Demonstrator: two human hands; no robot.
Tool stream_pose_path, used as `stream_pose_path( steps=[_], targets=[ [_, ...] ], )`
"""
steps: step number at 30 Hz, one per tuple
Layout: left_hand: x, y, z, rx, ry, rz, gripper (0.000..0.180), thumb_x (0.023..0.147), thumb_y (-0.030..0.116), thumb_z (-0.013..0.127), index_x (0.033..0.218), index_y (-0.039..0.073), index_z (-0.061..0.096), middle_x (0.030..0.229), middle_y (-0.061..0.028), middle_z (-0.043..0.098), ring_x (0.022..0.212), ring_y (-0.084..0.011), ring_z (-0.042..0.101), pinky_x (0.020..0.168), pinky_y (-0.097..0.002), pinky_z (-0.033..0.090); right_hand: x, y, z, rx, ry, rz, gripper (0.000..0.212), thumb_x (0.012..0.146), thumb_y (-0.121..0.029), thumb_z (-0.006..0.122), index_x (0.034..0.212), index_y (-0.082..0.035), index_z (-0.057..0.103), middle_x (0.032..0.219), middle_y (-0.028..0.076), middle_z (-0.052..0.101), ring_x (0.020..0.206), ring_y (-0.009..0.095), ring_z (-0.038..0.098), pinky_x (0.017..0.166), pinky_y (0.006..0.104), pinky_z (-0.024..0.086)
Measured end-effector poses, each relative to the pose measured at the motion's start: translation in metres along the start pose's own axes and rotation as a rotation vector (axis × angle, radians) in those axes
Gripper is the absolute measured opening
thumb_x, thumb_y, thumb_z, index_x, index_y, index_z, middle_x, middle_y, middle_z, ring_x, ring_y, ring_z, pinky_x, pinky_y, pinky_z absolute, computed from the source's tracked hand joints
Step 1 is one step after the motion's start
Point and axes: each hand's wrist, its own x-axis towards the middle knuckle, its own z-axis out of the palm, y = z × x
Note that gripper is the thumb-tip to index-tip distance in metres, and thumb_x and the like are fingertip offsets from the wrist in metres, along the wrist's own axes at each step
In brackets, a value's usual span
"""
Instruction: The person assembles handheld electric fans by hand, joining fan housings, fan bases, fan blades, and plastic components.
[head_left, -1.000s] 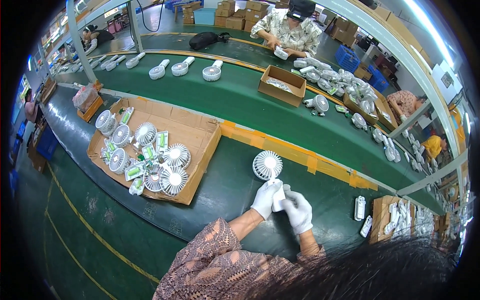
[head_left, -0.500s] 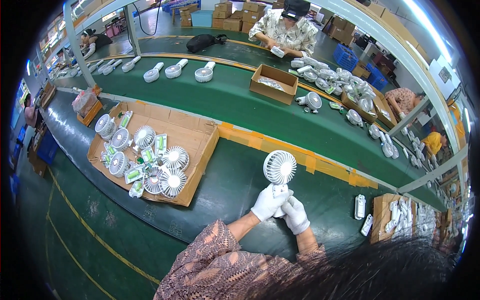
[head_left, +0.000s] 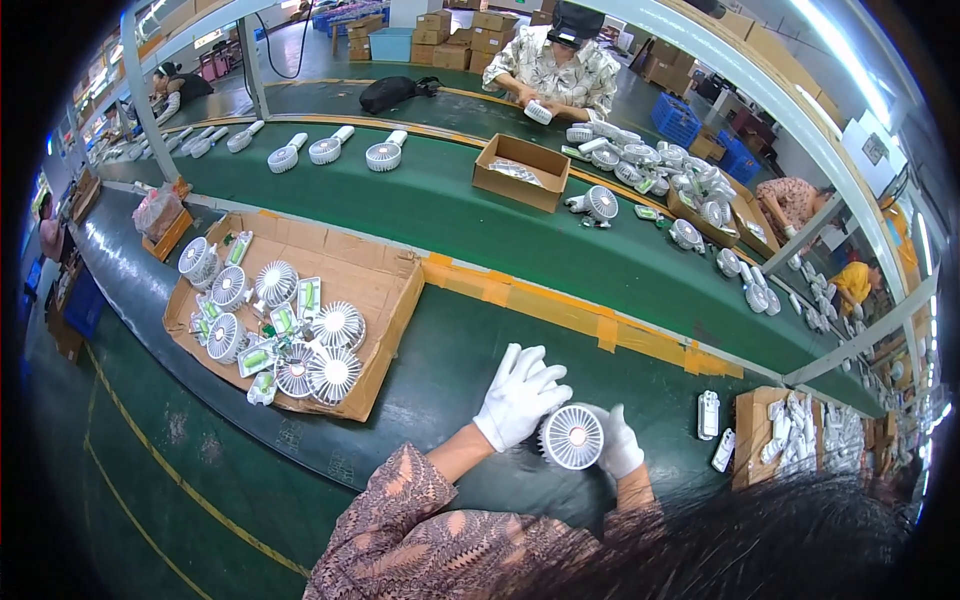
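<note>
A white handheld fan (head_left: 573,437) is in my gloved right hand (head_left: 622,446), its round grille turned up toward me. The fan's handle is hidden behind the head and the hand. Just to its left, my gloved left hand (head_left: 519,398) is open, its fingers stretched out and partly spread over the dark green work surface. The left palm's edge is close to the grille; whether they touch I cannot tell.
At left, a cardboard tray (head_left: 392,352) holds several fan heads and opened handle parts. White casings (head_left: 708,415) lie at right beside a box of parts (head_left: 748,440). Across the green conveyor (head_left: 420,205), a co-worker (head_left: 560,70) handles a fan near a fan pile.
The fan has come down toward me from upright, its grille now facing up. My left hand has let go of it and opened; the right hand keeps hold.
</note>
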Motion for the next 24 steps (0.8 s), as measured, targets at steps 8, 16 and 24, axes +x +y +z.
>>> stream_pose_path(
  steps=[8,16,24],
  targets=[
    [0.003,0.000,-0.005,0.095,-0.041,-0.162,0.042,0.064,0.021,0.069,0.104,0.013,0.057,0.112,-0.0109,0.051,0.113,-0.0351,0.041,0.098,-0.0526,0.028,0.004,-0.019,-0.016,-0.234,0.205,0.079,0.031,0.084,-0.029,0.057,0.102,-0.004,0.054,0.070,0.004,0.061,0.046,0.009,0.053,0.036,0.0190,0.038],
    [-0.022,-0.012,-0.019,0.127,0.054,-0.325,0.044,0.065,0.019,0.069,0.105,0.008,0.054,0.110,-0.0133,0.051,0.109,-0.0347,0.043,0.097,-0.0493,0.030,0.134,-0.100,-0.083,-0.109,0.015,-0.321,0.031,0.087,-0.018,0.052,0.114,-0.005,0.048,0.095,0.004,0.055,0.079,0.014,0.053,0.066,0.0285,0.045],
    [-0.010,-0.025,-0.062,0.215,0.028,-0.299,0.039,0.065,0.018,0.069,0.100,0.008,0.056,0.109,-0.0122,0.052,0.109,-0.0346,0.044,0.097,-0.0469,0.032,0.193,-0.102,-0.124,-0.321,0.360,-0.439,0.063,0.081,-0.014,0.059,0.133,0.006,0.030,0.128,0.018,0.043,0.111,0.027,0.048,0.087,0.0369,0.045]
  ],
)
